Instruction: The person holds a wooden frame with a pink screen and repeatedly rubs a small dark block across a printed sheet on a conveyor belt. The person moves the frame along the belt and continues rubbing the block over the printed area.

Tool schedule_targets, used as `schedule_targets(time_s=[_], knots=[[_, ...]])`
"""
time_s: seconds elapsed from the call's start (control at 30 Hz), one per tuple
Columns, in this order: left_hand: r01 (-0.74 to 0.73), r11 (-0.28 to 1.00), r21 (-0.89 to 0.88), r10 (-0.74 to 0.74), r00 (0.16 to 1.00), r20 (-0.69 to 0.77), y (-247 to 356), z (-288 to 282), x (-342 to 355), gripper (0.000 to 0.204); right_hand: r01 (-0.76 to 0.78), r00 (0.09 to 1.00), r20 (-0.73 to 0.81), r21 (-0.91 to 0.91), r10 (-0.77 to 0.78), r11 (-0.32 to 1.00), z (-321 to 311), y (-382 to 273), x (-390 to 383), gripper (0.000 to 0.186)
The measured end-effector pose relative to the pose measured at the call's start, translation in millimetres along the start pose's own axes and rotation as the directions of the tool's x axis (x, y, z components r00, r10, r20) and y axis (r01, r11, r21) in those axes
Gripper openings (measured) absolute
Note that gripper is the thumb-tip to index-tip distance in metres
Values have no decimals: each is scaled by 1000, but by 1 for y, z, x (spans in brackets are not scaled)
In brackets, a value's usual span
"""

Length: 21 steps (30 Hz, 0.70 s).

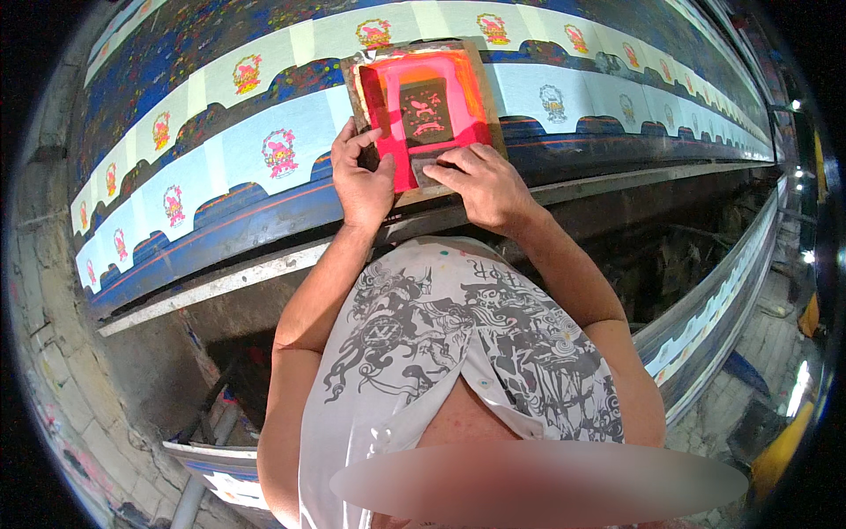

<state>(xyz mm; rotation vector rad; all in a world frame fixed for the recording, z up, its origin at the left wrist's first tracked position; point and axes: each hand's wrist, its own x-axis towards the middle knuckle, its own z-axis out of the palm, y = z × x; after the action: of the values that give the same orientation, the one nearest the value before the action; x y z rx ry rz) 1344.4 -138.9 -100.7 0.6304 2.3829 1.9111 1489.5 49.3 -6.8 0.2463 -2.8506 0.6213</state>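
A screen printing frame (482, 66) lies on the long print table, its mesh smeared with bright pink and orange ink around a dark window with a small pink design. My left hand (363, 181) holds the frame's lower left side, fingers bent over the edge and thumb apart from them. Near the frame's lower edge, my right hand (483, 182) is closed on a grey squeegee (426, 169), which my fingers partly cover. Left of the frame, a pale blue cut piece (304, 132) bears a pink and yellow print; right of it, another piece (577, 101) shows a grey outline print.
A farther row of pale yellow-green pieces (295, 48) carries red and orange prints. A metal rail (264, 269) runs along the table's near edge. Behind me at right is another table (705, 331) with pale pieces. Brick paving (66, 388) lies at far left.
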Motion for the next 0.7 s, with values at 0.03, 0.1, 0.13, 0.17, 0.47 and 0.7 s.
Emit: schedule_targets(time_s=[0.03, 0.1, 0.13, 0.17, 0.47, 0.7], knots=[[15, 1000, 8, -15, 1000, 6, 1, -1, 1, 44, -2, 1000, 8, 22, 2, 1000, -1, -1, -3, 48], [-5, 999, 52, 5, 1000, 9, 1, -1, 2, 45, 13, 999, 41, 69, -16, 998, -2, 1, -9, 42], [0, 1000, 30, 0, 1000, -11, 1, 0, 3, 44, 25, 999, 30, 105, -28, 994, -3, 3, -12, 41], [9, 1000, 17, -9, 1000, -7, 0, 0, 4, 44, 39, 999, 28, 141, -44, 989, -2, 5, -16, 41], [-72, 995, -66, 69, 996, -53, 25, -12, 14, 37, -309, 819, -311, 469, 482, 828, -3, 27, -57, 35], [-122, 986, -110, 125, 992, 15, 37, 93, -2, 40, -340, 770, -353, 478, 532, 810, -27, 89, -125, 36]])
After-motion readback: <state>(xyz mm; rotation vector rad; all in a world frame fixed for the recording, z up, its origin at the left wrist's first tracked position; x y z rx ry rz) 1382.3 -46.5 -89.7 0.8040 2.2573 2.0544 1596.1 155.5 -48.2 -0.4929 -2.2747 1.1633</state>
